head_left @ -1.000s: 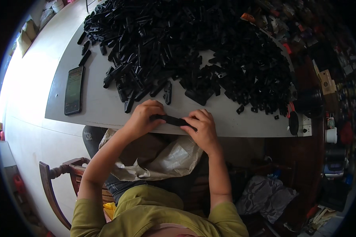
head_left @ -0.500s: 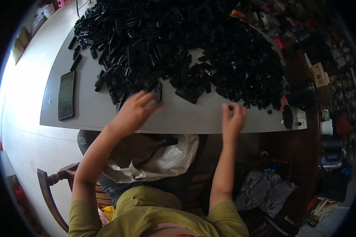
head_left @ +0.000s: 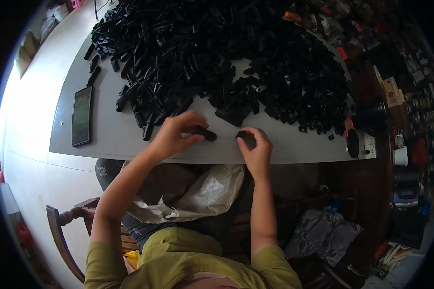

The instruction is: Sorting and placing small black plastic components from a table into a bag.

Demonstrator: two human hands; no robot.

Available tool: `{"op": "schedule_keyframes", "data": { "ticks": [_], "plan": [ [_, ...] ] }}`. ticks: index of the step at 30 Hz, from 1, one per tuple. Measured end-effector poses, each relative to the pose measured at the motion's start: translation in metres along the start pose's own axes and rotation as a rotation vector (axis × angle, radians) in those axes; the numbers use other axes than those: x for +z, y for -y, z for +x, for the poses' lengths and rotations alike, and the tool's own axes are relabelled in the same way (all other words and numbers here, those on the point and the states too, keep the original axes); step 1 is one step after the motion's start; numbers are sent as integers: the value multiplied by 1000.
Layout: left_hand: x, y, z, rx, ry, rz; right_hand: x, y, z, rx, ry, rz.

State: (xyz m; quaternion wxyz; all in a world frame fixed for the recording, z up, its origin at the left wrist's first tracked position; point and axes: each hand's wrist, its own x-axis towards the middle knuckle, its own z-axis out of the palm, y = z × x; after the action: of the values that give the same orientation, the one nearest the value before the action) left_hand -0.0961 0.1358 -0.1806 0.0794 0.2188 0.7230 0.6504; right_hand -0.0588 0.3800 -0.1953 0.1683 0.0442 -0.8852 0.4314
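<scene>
Fingers of the left hand (head_left: 170, 137) grip a long black part (head_left: 207, 134), its tip sticking out, on the near side of the black heap (head_left: 178, 53). Fingers of the right hand (head_left: 257, 150) pinch a small black piece (head_left: 241, 134), also nearer than the heap, apart from the part. The grey surface (head_left: 304, 148) carries the heap and, left of it, a phone (head_left: 82, 116).

Parts (head_left: 178, 58): black. Table (head_left: 108, 127): plain grey. Shirt (head_left: 178, 265): solid olive green. Sack (head_left: 219, 190): off-white — fine woven grid. Cloth (head_left: 323, 236): grey — dark, curving figures. Chair (head_left: 71, 215): brown.
</scene>
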Motion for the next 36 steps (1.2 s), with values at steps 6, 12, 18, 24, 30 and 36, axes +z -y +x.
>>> {"op": "schedule_keyframes", "data": {
  "ticks": [6,12,18,24,30,36],
  "plan": [
    [-9,7,-12,332,-26,640,17,21,1,-127,161,124],
    [13,-17,-20,136,105,865,22,20,1,35,28,221],
    [7,-15,-21,153,162,641,22,23,1,-242,167,98],
    [3,-13,-20,149,184,576,23,20,2,-251,155,44],
    [-7,-1,-22,74,131,422,16,18,5,-301,255,-1],
    [-11,10,-15,106,162,307,28,25,9,-360,369,32]
  ]
}}
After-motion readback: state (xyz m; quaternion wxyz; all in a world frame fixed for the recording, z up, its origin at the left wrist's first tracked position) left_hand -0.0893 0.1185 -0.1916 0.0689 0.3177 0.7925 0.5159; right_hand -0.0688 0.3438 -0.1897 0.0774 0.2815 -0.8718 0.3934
